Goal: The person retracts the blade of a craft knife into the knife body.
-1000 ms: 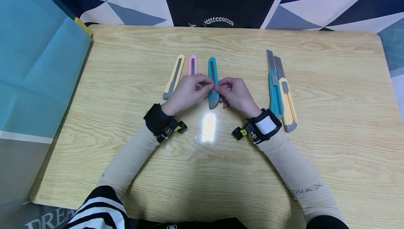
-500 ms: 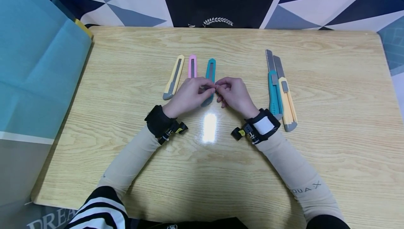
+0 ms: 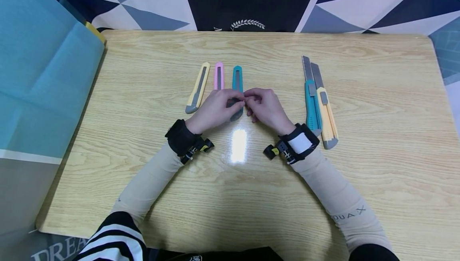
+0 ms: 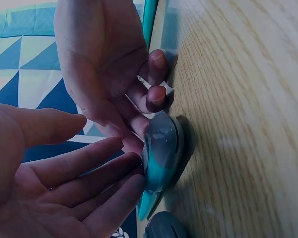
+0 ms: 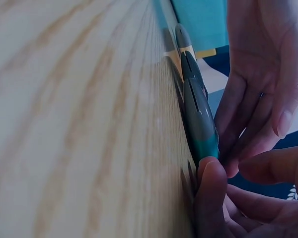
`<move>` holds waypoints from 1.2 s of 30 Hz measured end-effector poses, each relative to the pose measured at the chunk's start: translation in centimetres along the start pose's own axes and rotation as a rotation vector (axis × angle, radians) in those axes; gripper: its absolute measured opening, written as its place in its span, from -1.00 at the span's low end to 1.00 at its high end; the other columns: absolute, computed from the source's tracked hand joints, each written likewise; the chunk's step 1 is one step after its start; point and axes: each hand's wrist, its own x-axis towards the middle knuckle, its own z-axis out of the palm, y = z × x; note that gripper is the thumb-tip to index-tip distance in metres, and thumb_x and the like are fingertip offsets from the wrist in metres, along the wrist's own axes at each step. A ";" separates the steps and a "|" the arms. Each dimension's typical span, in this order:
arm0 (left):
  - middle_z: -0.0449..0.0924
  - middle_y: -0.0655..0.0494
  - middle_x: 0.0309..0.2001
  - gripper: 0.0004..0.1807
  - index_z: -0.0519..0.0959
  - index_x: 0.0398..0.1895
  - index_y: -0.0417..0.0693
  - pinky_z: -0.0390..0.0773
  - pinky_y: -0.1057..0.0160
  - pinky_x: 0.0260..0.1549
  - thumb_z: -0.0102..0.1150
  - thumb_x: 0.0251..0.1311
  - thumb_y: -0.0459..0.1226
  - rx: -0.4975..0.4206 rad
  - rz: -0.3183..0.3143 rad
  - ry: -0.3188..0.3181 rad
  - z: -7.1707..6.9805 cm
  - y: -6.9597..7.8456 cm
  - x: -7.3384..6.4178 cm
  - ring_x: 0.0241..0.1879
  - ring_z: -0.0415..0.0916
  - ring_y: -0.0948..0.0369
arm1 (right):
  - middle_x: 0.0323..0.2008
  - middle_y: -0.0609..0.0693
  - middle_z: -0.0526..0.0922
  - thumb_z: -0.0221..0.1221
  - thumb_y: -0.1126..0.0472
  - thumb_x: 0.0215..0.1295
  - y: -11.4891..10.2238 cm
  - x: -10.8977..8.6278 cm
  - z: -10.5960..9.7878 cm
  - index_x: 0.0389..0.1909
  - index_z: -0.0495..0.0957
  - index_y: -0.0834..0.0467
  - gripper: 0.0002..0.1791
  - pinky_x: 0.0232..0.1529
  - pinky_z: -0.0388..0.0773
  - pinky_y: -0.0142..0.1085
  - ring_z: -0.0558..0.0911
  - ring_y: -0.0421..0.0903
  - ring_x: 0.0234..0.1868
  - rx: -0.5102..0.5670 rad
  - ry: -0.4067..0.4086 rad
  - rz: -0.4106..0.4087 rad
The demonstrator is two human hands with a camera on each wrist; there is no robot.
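Observation:
A small teal box cutter [image 3: 237,78] with a grey end lies on the table, its middle partly covered by my hands in the head view. My left hand [image 3: 220,107] touches it with extended fingertips, as the left wrist view shows along the teal cutter [image 4: 159,158]. My right hand [image 3: 266,105] is at its other side, fingers loosely bent, with one fingertip against the cutter [image 5: 202,121] in the right wrist view. Just left of it lie a small pink box cutter [image 3: 219,75], its lower part hidden by my left hand, and a small yellow box cutter [image 3: 199,89].
Two larger box cutters, one teal [image 3: 313,107] and one yellow [image 3: 326,119], lie side by side right of my right hand with their blades out. The wooden table [image 3: 233,197] meets a patterned cloth [image 3: 154,1] behind and a blue cover [image 3: 43,73] at left.
The small teal cutter has shifted left toward the pink one, tilting midway and then coming nearly straight again. Both hands have stayed beside it, with the right hand moving slightly left.

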 end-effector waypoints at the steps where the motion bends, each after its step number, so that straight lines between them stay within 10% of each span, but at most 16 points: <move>1: 0.63 0.07 -0.19 -0.83 0.62 -0.18 -0.12 0.55 0.18 -0.16 0.07 0.27 -0.27 -0.001 0.000 0.002 0.0 0.0 0.0 -0.19 0.47 0.33 | -0.48 0.25 0.58 -0.07 0.36 0.35 0.1 0.0 0.0 0.01 0.48 0.33 -0.71 -0.74 0.54 -0.39 0.55 0.07 -0.63 -0.004 0.000 -0.003; 11: 0.62 0.05 -0.19 -0.81 0.61 -0.17 -0.15 0.54 0.17 -0.14 0.06 0.28 -0.27 -0.012 0.004 0.012 -0.1 -0.1 0.0 -0.19 0.48 0.30 | -0.46 0.18 0.61 -0.03 0.31 0.33 -0.6 -0.3 -0.6 0.00 0.48 0.30 -0.72 -0.71 0.54 -0.37 0.57 0.02 -0.63 -0.087 0.022 -0.022; 21: 0.61 0.06 -0.24 -0.84 0.62 -0.22 -0.20 0.53 0.17 -0.18 0.09 0.26 -0.30 -0.052 0.031 0.052 -0.3 0.4 -0.2 -0.25 0.45 0.32 | -0.36 0.20 0.62 0.02 0.24 0.36 -3.0 -1.6 -6.7 -0.14 0.56 0.30 -0.76 -0.64 0.63 -0.35 0.59 0.03 -0.51 -0.207 0.218 -0.117; 27: 0.60 0.10 -0.29 -0.85 0.62 -0.24 -0.17 0.49 0.23 -0.33 0.08 0.27 -0.30 -0.062 0.052 0.042 -0.3 1.0 -0.4 -0.34 0.42 0.30 | -0.30 0.18 0.61 -0.02 0.15 0.35 -2.6 -2.1 -10.3 -0.12 0.57 0.30 -0.67 -0.52 0.46 -0.43 0.55 -0.05 -0.42 -0.454 0.348 0.020; 36: 0.62 0.03 -0.23 -0.83 0.60 -0.20 -0.22 0.56 0.14 -0.11 0.06 0.28 -0.32 -0.118 0.057 0.017 0.1 1.3 -0.5 -0.21 0.50 0.33 | -0.38 0.32 0.61 0.08 0.20 0.25 -1.3 -2.4 -11.7 -0.18 0.55 0.43 -0.67 -0.68 0.42 -0.14 0.53 0.09 -0.55 -0.732 0.323 0.135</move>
